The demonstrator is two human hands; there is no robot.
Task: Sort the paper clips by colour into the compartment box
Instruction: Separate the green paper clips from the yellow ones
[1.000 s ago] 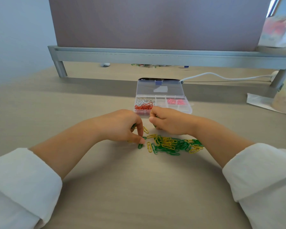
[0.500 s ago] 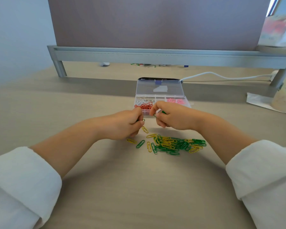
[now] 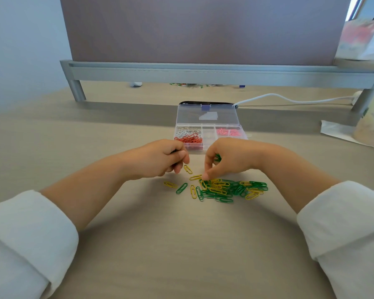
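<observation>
Our right hand [image 3: 229, 157] held a few green clips [image 3: 217, 157] tucked in its curled fingers, while its fingertips [image 3: 205, 175] pressed down on the left end of the pile [image 3: 227, 188] of green and yellow paper clips on the bench [image 3: 181, 244]. The pile stretched left to right, just near of that hand, so the right hand was the nearer one. Our left hand [image 3: 162, 159] was curled; whether it held anything we could not tell. A lone yellow clip [image 3: 187, 169] lay just beside its fingertips, long axis running far-left to near-right. The compartment box [image 3: 209, 138] stood open just beyond both hands, long side left to right.
</observation>
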